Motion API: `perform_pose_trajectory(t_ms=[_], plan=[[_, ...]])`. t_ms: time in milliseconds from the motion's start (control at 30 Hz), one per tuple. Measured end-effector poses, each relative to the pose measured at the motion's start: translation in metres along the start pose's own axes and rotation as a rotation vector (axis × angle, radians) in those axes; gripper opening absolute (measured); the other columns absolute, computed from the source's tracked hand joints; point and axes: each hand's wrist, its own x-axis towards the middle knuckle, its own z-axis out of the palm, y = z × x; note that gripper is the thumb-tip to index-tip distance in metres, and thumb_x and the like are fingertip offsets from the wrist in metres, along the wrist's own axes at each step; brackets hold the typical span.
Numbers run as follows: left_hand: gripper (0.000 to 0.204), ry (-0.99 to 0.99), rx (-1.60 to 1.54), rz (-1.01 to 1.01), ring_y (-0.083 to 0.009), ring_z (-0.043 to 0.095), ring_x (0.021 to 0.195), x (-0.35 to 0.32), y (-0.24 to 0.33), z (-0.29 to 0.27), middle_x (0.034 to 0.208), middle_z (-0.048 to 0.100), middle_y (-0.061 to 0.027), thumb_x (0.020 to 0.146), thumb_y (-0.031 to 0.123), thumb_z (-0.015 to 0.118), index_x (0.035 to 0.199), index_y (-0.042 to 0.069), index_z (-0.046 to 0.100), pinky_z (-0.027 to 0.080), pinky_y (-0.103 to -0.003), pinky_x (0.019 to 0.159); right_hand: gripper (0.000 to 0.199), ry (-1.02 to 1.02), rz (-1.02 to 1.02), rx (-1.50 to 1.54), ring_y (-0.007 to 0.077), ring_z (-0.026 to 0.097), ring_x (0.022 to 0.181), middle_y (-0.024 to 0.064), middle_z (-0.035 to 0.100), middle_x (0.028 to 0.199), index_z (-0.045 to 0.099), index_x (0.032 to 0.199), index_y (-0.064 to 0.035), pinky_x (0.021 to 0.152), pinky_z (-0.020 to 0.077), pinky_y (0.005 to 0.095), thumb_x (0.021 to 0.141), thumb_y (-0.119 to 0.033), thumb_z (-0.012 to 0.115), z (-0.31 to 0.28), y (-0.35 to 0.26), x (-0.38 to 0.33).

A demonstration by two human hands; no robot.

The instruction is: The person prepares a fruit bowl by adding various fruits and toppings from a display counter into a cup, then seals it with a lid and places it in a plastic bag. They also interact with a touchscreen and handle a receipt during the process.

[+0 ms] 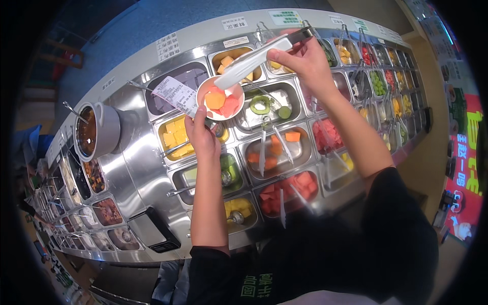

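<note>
Gripping a round white cup (205, 87) of orange and red fruit (216, 99), the left hand (203, 136) had its fingers curled; fingers of the right hand (309, 58) clasped long white plastic tongs (250, 67)

White bowl (203, 87) of cut fruit (215, 100) (pale tongs (246, 68) tilted above)

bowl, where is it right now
In the head view, the bowl is just left of centre in the upper half, held in the left hand, with the receipt at its left and the white tongs at its upper right.
</note>
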Motion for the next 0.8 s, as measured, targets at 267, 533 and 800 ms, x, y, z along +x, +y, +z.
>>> perform_pose_trajectory(t_ms=[267,533,800], plan=[[0.041,-0.061,-0.028,0.068,-0.0146,0.061,0.100,-0.023,0.001,-0.030,0.115,0.058,-0.0076,0.093,0.017,0.059,0.129,0.005,0.044,0.054,-0.029,0.074,0.049,-0.409,-0.131,-0.767,0.0276,0.066,0.097,0.0123,0.065,0.105,0.046,0.126,-0.0137,0.084,0.0520,0.0382,0.084,-0.007,0.070,-0.021,0.120,0.074],[0.036,-0.013,-0.035,0.050,-0.0110,0.060,0.096,-0.028,-0.005,-0.035,0.110,0.060,-0.0023,0.093,0.020,0.059,0.125,0.008,0.047,0.051,-0.027,0.071,0.040,-0.352,0.085,-0.697,0.0181,0.068,0.095,0.0098,0.070,0.099,0.052,0.121,-0.0113,0.080,0.0528,0.0332,0.086,-0.003,0.068,-0.017,0.164,0.081],[0.033,-0.051,-0.046,0.041,-0.0131,0.059,0.103,-0.009,-0.014,-0.032,0.114,0.059,-0.0041,0.093,0.018,0.059,0.122,0.007,0.048,0.053,-0.032,0.085,0.044,-0.132,-0.017,0.037,0.0199,0.066,0.101,0.0151,0.067,0.112,0.050,0.118,-0.0001,0.089,0.0541,0.0305,0.080,0.002,0.073,-0.049,0.036,0.029]])
